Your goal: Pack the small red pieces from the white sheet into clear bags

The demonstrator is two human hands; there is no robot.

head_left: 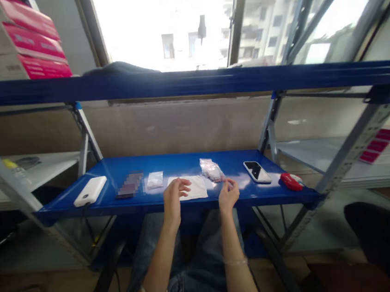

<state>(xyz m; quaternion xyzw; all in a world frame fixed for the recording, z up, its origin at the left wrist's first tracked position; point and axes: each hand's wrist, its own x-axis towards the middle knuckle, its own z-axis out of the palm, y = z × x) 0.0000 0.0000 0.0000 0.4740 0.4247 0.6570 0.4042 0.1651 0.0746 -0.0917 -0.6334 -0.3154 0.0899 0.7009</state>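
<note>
The left hand [177, 195] is at the left edge of the white sheet [196, 188]; right of the sheet are the right hand [228, 196], clear packets [211, 170] and 1 phone [257, 172].

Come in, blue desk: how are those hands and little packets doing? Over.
Left hand open by the white sheet. Right hand at the clear packets, contact unclear. Phone right of the packets, not between them and the hand.

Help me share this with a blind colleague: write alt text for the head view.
A person's left hand is at the left edge of a white sheet on a blue table, the right hand by clear plastic packets. A phone lies to the right, a white device to the left.
</note>
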